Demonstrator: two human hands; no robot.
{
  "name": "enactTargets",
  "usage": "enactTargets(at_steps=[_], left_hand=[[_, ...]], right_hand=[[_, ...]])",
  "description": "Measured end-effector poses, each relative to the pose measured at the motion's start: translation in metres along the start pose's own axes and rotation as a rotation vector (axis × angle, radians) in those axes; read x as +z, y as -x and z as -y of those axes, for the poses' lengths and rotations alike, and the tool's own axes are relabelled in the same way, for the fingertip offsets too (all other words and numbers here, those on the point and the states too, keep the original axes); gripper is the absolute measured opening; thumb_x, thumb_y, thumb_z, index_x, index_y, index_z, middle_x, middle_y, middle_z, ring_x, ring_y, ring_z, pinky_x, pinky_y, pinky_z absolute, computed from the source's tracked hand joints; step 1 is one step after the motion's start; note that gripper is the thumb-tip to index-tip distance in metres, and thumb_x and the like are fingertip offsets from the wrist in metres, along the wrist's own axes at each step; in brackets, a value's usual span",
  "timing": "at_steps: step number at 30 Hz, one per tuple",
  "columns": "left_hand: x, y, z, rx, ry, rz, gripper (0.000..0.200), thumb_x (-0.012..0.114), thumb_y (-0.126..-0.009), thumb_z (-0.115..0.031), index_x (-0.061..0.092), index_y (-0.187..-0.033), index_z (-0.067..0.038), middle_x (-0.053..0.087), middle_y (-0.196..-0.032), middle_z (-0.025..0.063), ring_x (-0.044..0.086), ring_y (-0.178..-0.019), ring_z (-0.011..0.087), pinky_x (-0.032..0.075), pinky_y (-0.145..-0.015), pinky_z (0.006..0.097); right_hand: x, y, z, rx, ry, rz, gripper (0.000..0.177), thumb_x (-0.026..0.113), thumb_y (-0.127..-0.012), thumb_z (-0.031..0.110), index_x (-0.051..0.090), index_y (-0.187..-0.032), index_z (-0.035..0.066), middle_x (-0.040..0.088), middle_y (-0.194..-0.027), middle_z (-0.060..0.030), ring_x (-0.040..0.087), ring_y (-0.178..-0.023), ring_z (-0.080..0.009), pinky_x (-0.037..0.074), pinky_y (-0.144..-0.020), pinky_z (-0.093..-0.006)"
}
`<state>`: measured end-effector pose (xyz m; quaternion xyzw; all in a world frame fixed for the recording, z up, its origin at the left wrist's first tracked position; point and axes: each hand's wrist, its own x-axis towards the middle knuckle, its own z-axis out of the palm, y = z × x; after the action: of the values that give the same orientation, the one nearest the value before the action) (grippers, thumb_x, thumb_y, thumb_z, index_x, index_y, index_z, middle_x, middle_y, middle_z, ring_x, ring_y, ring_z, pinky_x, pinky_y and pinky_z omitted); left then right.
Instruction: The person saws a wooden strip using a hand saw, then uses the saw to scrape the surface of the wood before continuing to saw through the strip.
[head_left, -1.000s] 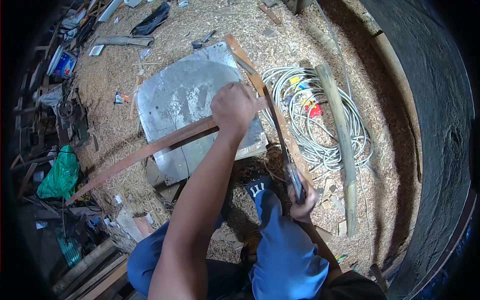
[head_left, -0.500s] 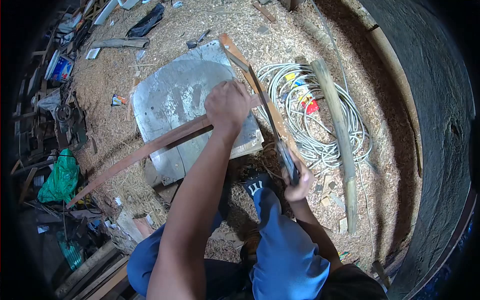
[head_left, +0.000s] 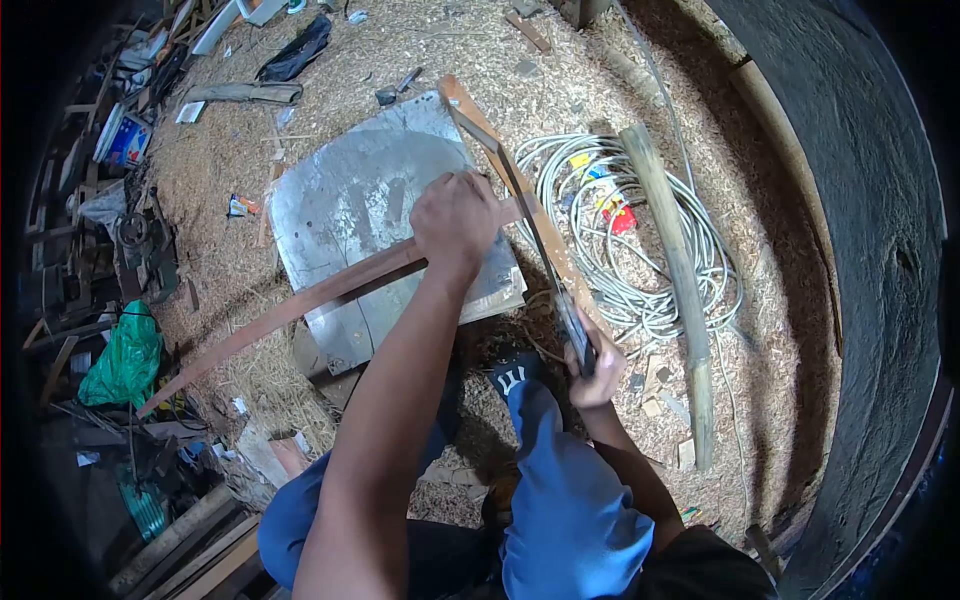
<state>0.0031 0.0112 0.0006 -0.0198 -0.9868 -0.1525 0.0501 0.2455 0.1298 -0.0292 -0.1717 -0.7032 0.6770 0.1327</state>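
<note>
A long reddish-brown wooden strip (head_left: 330, 288) lies slantwise over a metal-topped block (head_left: 345, 215). My left hand (head_left: 455, 220) is closed around the strip near its right end and presses it onto the metal sheet. In my right hand (head_left: 597, 372) is the handle of a dark-framed saw (head_left: 548, 245), seen almost from above. It crosses the strip's right end, just right of my left hand. An orange-brown board (head_left: 575, 275) runs beside and below the saw. Whether the blade bites into the strip is hidden from this angle.
A coil of grey cable (head_left: 640, 300) lies to the right, with a wooden pole (head_left: 670, 255) across it. Shavings cover the floor. Scrap and a green plastic bag (head_left: 122, 355) sit at the left. A dark curved wall (head_left: 850, 150) rises at the right.
The saw has shifted slightly down along its length, toward my body. My left hand stays on the strip, and the whole view has moved a little.
</note>
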Motion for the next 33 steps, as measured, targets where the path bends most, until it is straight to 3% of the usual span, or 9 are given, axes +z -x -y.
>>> enactTargets(at_steps=[5, 11, 16, 21, 24, 26, 30, 32, 33], left_hand=[[-0.001, -0.001, 0.001, -0.004, 0.025, 0.049, 0.037, 0.052, -0.096, -0.029, 0.075, -0.083, -0.004, 0.073, -0.089, 0.0195, 0.071, -0.081, 0.0411, 0.057, -0.078, 0.0501], [-0.004, 0.0, -0.003, -0.025, -0.009, 0.029, 0.035, 0.054, -0.094, -0.027, 0.075, -0.079, -0.003, 0.073, -0.085, 0.018, 0.071, -0.077, 0.0396, 0.058, -0.074, 0.0484], [-0.001, -0.003, -0.001, -0.006, 0.033, -0.011, 0.039, 0.053, -0.096, -0.03, 0.075, -0.079, -0.004, 0.072, -0.084, 0.0216, 0.071, -0.077, 0.0422, 0.058, -0.074, 0.0499], [-0.001, 0.0, 0.0, 0.009, 0.055, -0.009, 0.038, 0.053, -0.096, -0.031, 0.075, -0.079, -0.005, 0.073, -0.087, 0.0209, 0.071, -0.08, 0.0421, 0.057, -0.076, 0.05], [-0.006, -0.001, -0.002, -0.031, 0.023, 0.031, 0.037, 0.053, -0.096, -0.03, 0.075, -0.079, -0.005, 0.073, -0.087, 0.0199, 0.071, -0.08, 0.0418, 0.057, -0.076, 0.0504], [-0.005, 0.0, -0.002, -0.033, 0.023, 0.009, 0.038, 0.052, -0.096, -0.03, 0.075, -0.079, -0.005, 0.073, -0.086, 0.0203, 0.071, -0.079, 0.0419, 0.057, -0.076, 0.0503], [-0.002, -0.002, 0.002, -0.013, 0.059, 0.014, 0.039, 0.052, -0.096, -0.032, 0.075, -0.079, -0.005, 0.073, -0.086, 0.0218, 0.071, -0.08, 0.0424, 0.057, -0.077, 0.0504], [-0.003, -0.001, 0.0, -0.023, 0.08, 0.052, 0.039, 0.052, -0.096, -0.032, 0.075, -0.08, -0.005, 0.073, -0.087, 0.0213, 0.071, -0.08, 0.0428, 0.057, -0.077, 0.0507], [-0.003, -0.001, -0.001, -0.02, 0.085, 0.051, 0.039, 0.052, -0.096, -0.032, 0.075, -0.08, -0.005, 0.073, -0.087, 0.0213, 0.071, -0.08, 0.0428, 0.057, -0.077, 0.0507]], right_hand=[[-0.014, 0.045, 0.02, 0.044, -0.07, -0.08, 0.076, 0.026, -0.106, 0.051, 0.06, -0.137, -0.009, 0.072, -0.086, -0.0143, 0.041, -0.047, -0.007, 0.031, -0.046, -0.0242], [0.007, -0.008, -0.002, -0.002, -0.014, -0.027, 0.072, 0.029, -0.106, 0.048, 0.059, -0.138, -0.008, 0.059, -0.067, -0.0036, 0.043, -0.049, -0.0075, 0.03, -0.047, -0.0256], [-0.015, 0.049, 0.009, 0.059, -0.01, -0.034, 0.071, 0.027, -0.104, 0.044, 0.06, -0.136, -0.011, 0.064, -0.071, -0.0081, 0.043, -0.049, -0.0081, 0.033, -0.047, -0.0252], [0.0, 0.002, 0.007, 0.015, 0.026, 0.013, 0.073, 0.031, -0.107, 0.05, 0.058, -0.138, -0.01, 0.066, -0.075, -0.0094, 0.041, -0.048, -0.0072, 0.029, -0.046, -0.0254], [0.006, -0.006, 0.001, -0.003, -0.086, 0.011, 0.068, 0.031, -0.108, 0.045, 0.057, -0.139, -0.01, 0.067, -0.08, -0.01, 0.042, -0.05, -0.0074, 0.03, -0.046, -0.0253], [0.0, 0.008, 0.019, 0.019, -0.019, -0.032, 0.076, 0.029, -0.106, 0.053, 0.059, -0.137, -0.01, 0.054, -0.062, -0.0037, 0.039, -0.046, -0.0087, 0.028, -0.046, -0.0254], [-0.011, 0.036, 0.032, 0.07, -0.011, -0.056, 0.08, 0.029, -0.105, 0.056, 0.059, -0.136, -0.011, 0.054, -0.06, -0.0019, 0.038, -0.044, -0.0072, 0.026, -0.043, -0.0257], [-0.012, 0.021, 0.02, 0.038, -0.003, -0.012, 0.067, 0.034, -0.106, 0.044, 0.058, -0.138, -0.01, 0.075, -0.098, -0.0216, 0.045, -0.048, -0.0069, 0.032, -0.045, -0.0238], [-0.003, 0.003, 0.021, -0.011, -0.018, 0.001, 0.064, 0.036, -0.106, 0.041, 0.058, -0.138, -0.009, 0.067, -0.072, -0.0094, 0.043, -0.047, -0.0067, 0.031, -0.044, -0.0243]])
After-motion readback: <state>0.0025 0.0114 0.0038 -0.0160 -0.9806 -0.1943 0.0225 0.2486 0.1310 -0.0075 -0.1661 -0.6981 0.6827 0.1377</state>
